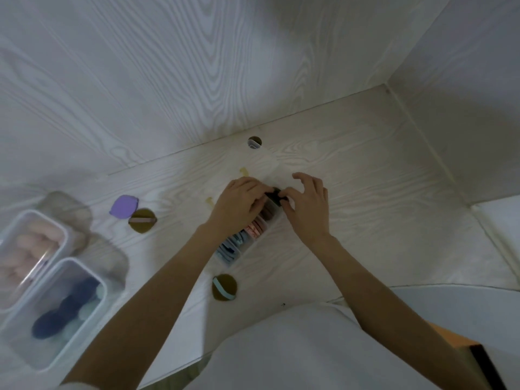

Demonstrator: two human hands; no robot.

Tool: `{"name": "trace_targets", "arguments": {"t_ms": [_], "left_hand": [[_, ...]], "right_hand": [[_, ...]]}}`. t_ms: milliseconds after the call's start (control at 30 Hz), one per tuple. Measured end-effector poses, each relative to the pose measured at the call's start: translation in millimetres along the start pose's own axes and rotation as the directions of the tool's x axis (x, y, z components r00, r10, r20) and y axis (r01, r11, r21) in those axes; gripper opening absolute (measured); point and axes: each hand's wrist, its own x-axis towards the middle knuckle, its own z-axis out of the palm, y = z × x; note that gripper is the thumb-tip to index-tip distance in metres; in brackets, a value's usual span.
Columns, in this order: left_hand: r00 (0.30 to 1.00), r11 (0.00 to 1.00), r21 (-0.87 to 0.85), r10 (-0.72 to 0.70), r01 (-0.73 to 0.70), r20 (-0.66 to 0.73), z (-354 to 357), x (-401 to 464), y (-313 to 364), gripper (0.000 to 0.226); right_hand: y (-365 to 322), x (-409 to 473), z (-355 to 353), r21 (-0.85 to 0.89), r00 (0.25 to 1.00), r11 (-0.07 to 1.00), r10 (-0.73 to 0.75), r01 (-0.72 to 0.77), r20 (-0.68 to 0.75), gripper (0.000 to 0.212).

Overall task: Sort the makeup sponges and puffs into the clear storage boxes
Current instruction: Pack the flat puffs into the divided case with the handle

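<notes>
1. Pale wood-grain panels formed the desk (pixel 351 175) and the wall behind it, with a round cable hole (pixel 254 142) near the top centre of the desk.
2. Two clear lidded storage boxes sat at the lower left of the frame: one box (pixel 31 249) held pinkish sponges, the other box (pixel 56 313) held dark blue and pale green ones.
3. A long clear divided box (pixel 247 235) lay at the centre of the frame, its compartments packed with upright blue, pink and brown puffs.
4. The left hand (pixel 239 204) and right hand (pixel 306 206) met over the far end of that box, fingers curled and pinching a dark puff (pixel 274 194) between them, at or just above the end compartment.
5. Three loose puffs lay on the desk: a purple puff (pixel 123 206) left of centre, an olive puff with a pink strap (pixel 142 220) touching it, and an olive puff with a blue strap (pixel 224 287) below the divided box.
6. Two small yellowish bits (pixel 209 202) lay near the left hand; what they were could not be told.
</notes>
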Motion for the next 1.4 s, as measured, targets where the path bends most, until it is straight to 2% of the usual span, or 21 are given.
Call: {"name": "trace_targets", "arguments": {"t_ms": [100,167,300,400,467,533,567,633,700,767,867,967,1000,1033,1100,1133,1167,1233,1300,1367,1400], "left_hand": [[0.976,0.982,-0.131,-0.153,0.134,-0.152,-10.4,-20.5,1.0,0.03],[0.927,0.943,-0.22,-0.3,0.251,-0.226,-18.2,-36.8,-0.8,0.023],[0.763,0.762,-0.387,-0.618,0.52,-0.192,-36.2,-79.4,0.9,0.023],[0.604,0.625,-0.453,-0.768,0.635,-0.213,-38.7,-123.5,-1.3,0.024],[0.472,0.508,-0.501,-0.857,0.7,-0.209,-32.2,-154.5,-1.0,0.025],[0.342,0.392,-0.534,-0.919,0.749,-0.195,-23.8,-183.2,1.2,0.027],[0.299,0.356,-0.537,-0.935,0.765,-0.193,-20.2,-196.3,3.6,0.028],[0.289,0.354,-0.515,-0.935,0.78,-0.206,-17.2,-213.0,6.5,0.027],[0.313,0.387,-0.483,-0.922,0.786,-0.229,-20.4,-224.6,7.7,0.028],[0.368,0.447,-0.444,-0.894,0.777,-0.256,-24.0,-230.7,5.2,0.029],[0.486,0.562,-0.362,-0.826,0.743,-0.284,-29.3,-228.1,-6.9,0.033],[0.581,0.642,-0.246,-0.764,0.726,-0.28,-36.2,-211.4,-32.3,0.037],[0.605,0.658,-0.205,-0.749,0.724,-0.268,-38.2,-203.2,-42.4,0.039],[0.623,0.667,-0.17,-0.741,0.725,-0.25,-39.6,-194.9,-52.9,0.041],[0.656,0.681,-0.103,-0.728,0.725,-0.198,-41.6,-178.0,-73.2,0.044],[0.665,0.681,-0.061,-0.728,0.73,-0.167,-42.0,-171.8,-82.2,0.044],[0.67,0.678,-0.009,-0.729,0.735,-0.141,-42.7,-166.8,-90.6,0.044],[0.684,0.681,0.07,-0.725,0.729,-0.081,-42.3,-161.8,-105.1,0.048],[0.689,0.686,0.076,-0.724,0.724,-0.035,-41.2,-157.3,-115.3,0.051],[0.669,0.668,0.045,-0.743,0.743,-0.012,-41.0,-156.3,-119.0,0.05],[0.651,0.651,0.032,-0.759,0.759,-0.011,-43.1,-153.3,-118.9,0.045]], "right_hand": [[-2.5,10.8,2.3,-0.031,1.0,0.999,-0.018,0.019,0.025,0.018],[-2.1,13.5,3.5,-0.05,1.0,0.999,-0.016,0.018,0.026,0.018],[-11.1,7.6,-5.7,0.024,0.993,0.996,-0.08,0.082,-0.085,0.007],[-44.6,-1.9,-18.1,0.23,0.954,0.926,-0.287,0.299,-0.084,0.005],[-72.4,-18.2,-20.2,0.342,0.857,0.809,-0.515,0.479,0.02,0.009],[-96.2,-39.0,-9.6,0.357,0.679,0.704,-0.701,0.614,0.216,0.017],[-105.3,-50.1,0.4,0.345,0.583,0.673,-0.739,0.654,0.338,0.021],[-114.4,-69.0,21.3,0.3,0.45,0.639,-0.736,0.709,0.505,0.023],[-119.1,-84.2,39.0,0.265,0.368,0.61,-0.711,0.747,0.599,0.026],[-123.2,-93.2,49.8,0.157,0.366,0.571,-0.688,0.806,0.627,0.031],[-129.1,-101.3,48.9,0.056,0.35,0.564,-0.583,0.824,0.733,0.028],[-135.1,-101.1,50.3,-0.032,0.384,0.556,-0.529,0.83,0.757,0.025],[-136.1,-101.5,49.8,-0.033,0.372,0.549,-0.521,0.835,0.768,0.024],[-137.3,-100.4,49.2,-0.011,0.348,0.536,-0.532,0.844,0.772,0.023],[-140.3,-95.2,44.4,0.045,0.307,0.466,-0.649,0.884,0.696,0.02],[-141.9,-90.9,41.6,0.057,0.324,0.451,-0.718,0.891,0.616,0.02],[-142.6,-84.3,38.7,0.073,0.372,0.471,-0.774,0.879,0.513,0.019],[-141.8,-65.7,28.7,0.117,0.508,0.561,-0.806,0.82,0.304,0.016],[-136.8,-43.7,11.6,0.168,0.677,0.694,-0.72,0.7,0.15,0.01],[-124.8,-28.1,-2.4,0.266,0.85,0.835,-0.519,0.482,0.086,0.011],[-115.9,-23.1,-8.4,0.306,0.91,0.879,-0.407,0.365,0.083,0.012]]}}
